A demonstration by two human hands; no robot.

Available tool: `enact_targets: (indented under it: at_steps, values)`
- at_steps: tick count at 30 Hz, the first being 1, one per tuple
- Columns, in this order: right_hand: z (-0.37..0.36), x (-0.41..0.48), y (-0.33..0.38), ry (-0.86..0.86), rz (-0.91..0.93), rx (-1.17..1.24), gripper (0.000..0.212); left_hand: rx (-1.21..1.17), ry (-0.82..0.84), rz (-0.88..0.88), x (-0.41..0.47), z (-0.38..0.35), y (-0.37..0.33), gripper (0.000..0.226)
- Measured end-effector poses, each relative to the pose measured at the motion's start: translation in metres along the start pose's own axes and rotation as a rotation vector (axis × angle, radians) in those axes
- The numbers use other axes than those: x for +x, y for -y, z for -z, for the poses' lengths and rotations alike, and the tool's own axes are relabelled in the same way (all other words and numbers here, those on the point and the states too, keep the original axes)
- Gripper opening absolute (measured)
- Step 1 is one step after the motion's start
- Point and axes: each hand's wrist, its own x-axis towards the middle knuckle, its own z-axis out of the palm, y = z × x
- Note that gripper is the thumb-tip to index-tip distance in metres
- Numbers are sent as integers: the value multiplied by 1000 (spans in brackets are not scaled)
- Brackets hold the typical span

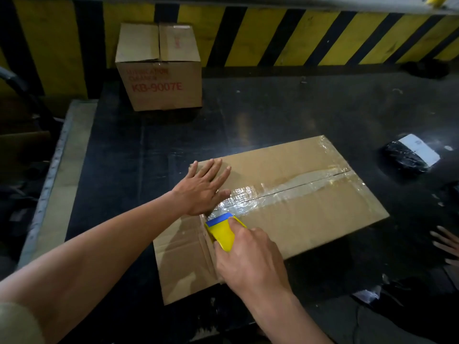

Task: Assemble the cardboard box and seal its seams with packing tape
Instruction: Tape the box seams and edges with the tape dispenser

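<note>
A brown cardboard box (310, 214) stands on the dark table with its top flaps closed. Shiny clear packing tape (293, 189) runs along the centre seam from the far right edge to the near left edge. My left hand (203, 187) lies flat with fingers spread on the box top, beside the tape's near end. My right hand (250, 264) grips a yellow tape dispenser with a blue front (222, 230), pressed at the box's near edge where the tape turns down onto the side face.
A taped cardboard box printed KB-9007E (159, 68) stands at the back left against a yellow and black striped wall (273, 36). A black wrapped parcel with a white label (409, 155) lies to the right. Another person's fingers (447, 244) show at the right edge.
</note>
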Motion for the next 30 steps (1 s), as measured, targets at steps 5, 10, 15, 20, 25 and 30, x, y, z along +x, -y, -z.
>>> enact_targets:
  at_steps: [5,10,15,20,25,30]
  values:
    - [2,-13,-4,-3,33,39,58,-5,0,-2,2,1,3,90]
    - [-2,-38,-14,-13,12,71,62,-18,5,-26,2,0,4,90]
    - [-7,-53,-19,-24,-34,79,63,-19,4,-40,-1,1,1,91]
    - [-11,-55,-21,-48,-30,51,63,53,-103,-83,-13,4,-4,80]
    - [-11,-58,-21,-78,-9,43,62,-10,-78,-154,-43,-12,-30,79]
    - [-14,-65,-23,-72,-22,76,64,-18,-24,-123,-40,-14,-27,89]
